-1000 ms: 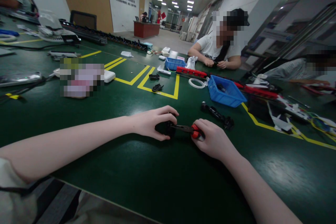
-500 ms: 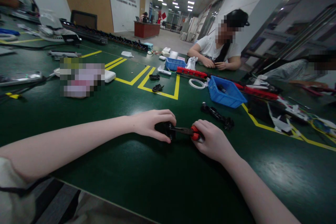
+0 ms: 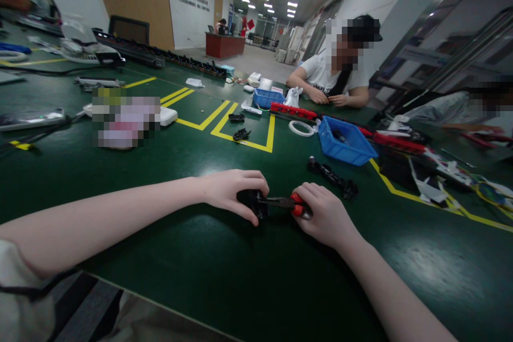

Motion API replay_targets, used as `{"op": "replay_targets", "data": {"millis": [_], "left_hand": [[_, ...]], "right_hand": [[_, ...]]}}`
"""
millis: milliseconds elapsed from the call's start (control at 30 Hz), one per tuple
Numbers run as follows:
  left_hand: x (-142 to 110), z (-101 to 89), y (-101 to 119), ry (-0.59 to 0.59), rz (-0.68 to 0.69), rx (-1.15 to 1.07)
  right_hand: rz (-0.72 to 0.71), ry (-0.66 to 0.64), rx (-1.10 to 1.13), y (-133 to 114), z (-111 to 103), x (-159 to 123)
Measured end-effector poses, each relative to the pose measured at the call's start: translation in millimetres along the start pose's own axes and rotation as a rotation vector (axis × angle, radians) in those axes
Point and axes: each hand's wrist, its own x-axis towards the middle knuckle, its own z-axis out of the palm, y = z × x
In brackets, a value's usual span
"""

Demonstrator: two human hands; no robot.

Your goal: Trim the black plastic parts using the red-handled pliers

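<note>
Between the thumb and fingers of my left hand [image 3: 236, 192] is a small black part [image 3: 259, 207], held low over the green table [image 3: 224, 267]. My right hand [image 3: 323, 211] is wrapped round the red handles of a pair of pliers [image 3: 280, 202]. The dark jaws of the pliers point left and reach the black part; their exact grip on it is too dark to make out. Beyond my right hand lies a longer black jointed piece [image 3: 332, 175]. Two small black pieces, one of them a bracket-like part [image 3: 241, 134], lie inside a yellow taped outline.
A blue bin [image 3: 347, 144] with dark items stands beyond the jointed piece, beside a white ring [image 3: 301, 128]. A second blue bin [image 3: 268, 98] is farther back. A blurred phone-like object [image 3: 128, 123] lies at left. Across the table sits a person [image 3: 336, 75]. Wires and scraps [image 3: 441, 181] lie at right.
The black part has turned slightly and sits a little lower in my left hand, whose thumb has shifted down. The pliers stay at the part, tilted slightly differently.
</note>
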Motion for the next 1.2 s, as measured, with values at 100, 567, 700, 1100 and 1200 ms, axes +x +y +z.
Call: {"op": "replay_targets", "data": {"millis": [100, 567, 700, 1100, 1200], "left_hand": [[-0.2, 0.1, -0.5, -0.014, 0.009, 0.004], [-1.1, 0.5, 0.5, 0.010, 0.021, -0.004], [-0.8, -1.4, 0.4, 0.028, -0.016, -0.043], [-1.3, -0.2, 4.8, 0.072, -0.045, -0.049], [-1.1, 0.2, 5.3, 0.077, -0.018, -0.022]], "right_hand": [[-0.010, 0.029, -0.014, -0.4, 1.0, 0.1], [-0.010, 0.111, -0.058, 0.1, 2.8, -0.5], [0.004, 0.136, -0.055, 2.2, 4.1, -0.3], [0.025, 0.149, -0.015, -0.5, 1.9, -1.1], [0.027, 0.120, 0.008, -0.9, 2.6, -1.2]]}}
